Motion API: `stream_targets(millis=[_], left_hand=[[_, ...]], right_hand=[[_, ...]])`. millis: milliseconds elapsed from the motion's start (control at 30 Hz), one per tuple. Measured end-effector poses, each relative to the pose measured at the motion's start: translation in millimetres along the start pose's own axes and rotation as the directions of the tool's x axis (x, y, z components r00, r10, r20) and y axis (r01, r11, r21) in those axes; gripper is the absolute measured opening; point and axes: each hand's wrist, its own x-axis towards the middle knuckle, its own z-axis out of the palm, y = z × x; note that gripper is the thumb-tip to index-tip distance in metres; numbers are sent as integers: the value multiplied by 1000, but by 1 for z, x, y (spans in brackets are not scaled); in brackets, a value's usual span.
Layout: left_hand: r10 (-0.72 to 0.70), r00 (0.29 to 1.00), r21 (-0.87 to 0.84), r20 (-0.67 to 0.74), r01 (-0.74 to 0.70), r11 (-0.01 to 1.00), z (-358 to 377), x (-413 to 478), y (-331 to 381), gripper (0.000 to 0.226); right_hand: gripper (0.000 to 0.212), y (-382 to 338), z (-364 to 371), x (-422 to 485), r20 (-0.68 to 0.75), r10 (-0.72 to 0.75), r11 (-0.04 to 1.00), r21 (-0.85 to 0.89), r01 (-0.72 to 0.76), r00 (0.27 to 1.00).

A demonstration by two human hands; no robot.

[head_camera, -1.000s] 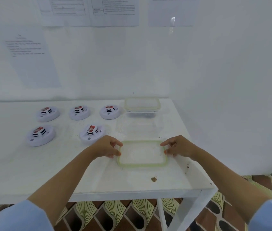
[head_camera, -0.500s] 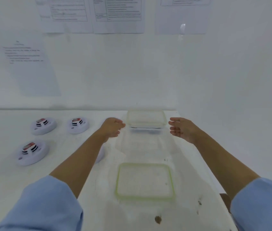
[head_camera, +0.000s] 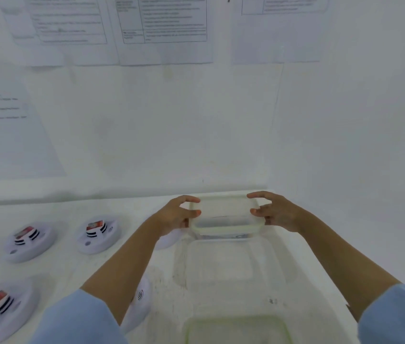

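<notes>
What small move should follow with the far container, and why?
Probably lift the far lid straight up: the left hand and right hand pinch its two ends, and the nearer container already stands open, with the near lid laid in front.

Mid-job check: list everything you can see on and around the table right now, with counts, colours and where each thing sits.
lidded box: one, clear with a pale green rim, far end of the table
open box: one, clear, no lid, just nearer than the lidded box
loose lid: one, clear with a green rim, flat at the near edge of view
smoke alarms: five, white with red and black labels, left part of the table, two partly hidden
table: one, white
paper sheets: several, white with print, up behind the table
sleeves: two, light blue
left hand: grips the lidded box's left end
right hand: grips its right end
</notes>
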Motion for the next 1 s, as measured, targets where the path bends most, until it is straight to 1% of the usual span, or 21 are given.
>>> stream_targets(millis=[67,133,233,333,367,433,500,533,567,600,667,700,733,767,800,833,867,900,933,1000], left_hand=[[-30,998,-2,57,30,1000,-4,3,0,24],[-39,997,-2,65,39,999,-3,4,-1,20],[35,997,50,-67,-32,998,4,9,-2,12],[100,987,148,-123,-81,986,8,10,1,6],[120,982,199,-145,-90,976,8,11,3,7],[200,950,323,-241,-116,939,11,15,5,12],[306,888,456,-343,-128,881,17,17,7,22],[336,861,497,-381,-115,860,20,18,7,29],[327,848,517,-418,-74,853,23,18,8,35],[270,854,516,-445,-1,856,24,17,10,42],[52,905,459,-423,165,873,25,12,18,52],[-40,923,400,-382,204,893,24,11,22,55],[-87,934,335,-347,210,919,24,11,24,58],[-88,939,282,-332,187,941,23,12,25,62],[-54,938,249,-344,147,957,23,16,23,68],[-17,930,211,-368,101,972,22,19,20,74],[2,918,137,-396,57,989,23,23,15,78],[-11,907,28,-421,25,999,26,25,12,79],[-54,902,-98,-429,13,995,28,27,9,78],[-138,914,-288,-381,24,957,34,28,7,77]], right_hand=[[35,-2,-2,2,48,25,1000,-8,-24,999],[33,-1,-3,5,98,49,999,5,-49,994],[31,-2,-3,12,108,46,999,16,-48,993],[31,-3,-5,16,76,32,997,-74,-27,997],[34,-5,-5,15,68,39,993,-113,-31,997],[45,-12,-4,13,59,40,973,-228,-25,997],[64,-19,-3,14,57,12,922,-386,11,998],[74,-23,-2,16,64,-9,900,-434,36,998],[81,-27,-1,19,75,-31,893,-445,61,997],[85,-29,0,23,87,-43,905,-418,75,995],[81,-32,2,31,109,-51,943,-321,83,993],[75,-32,3,33,119,-55,951,-297,89,991],[69,-32,5,36,116,-61,947,-306,94,991],[66,-32,6,38,102,-66,939,-329,96,993],[64,-31,6,40,83,-65,931,-353,91,994],[64,-31,5,41,67,-52,928,-365,73,996],[65,-31,5,42,65,-23,933,-356,45,998],[68,-31,4,42,72,11,943,-333,14,997],[70,-30,3,43,83,40,955,-298,-13,996],[70,-27,3,45,102,62,981,-192,-42,993]])
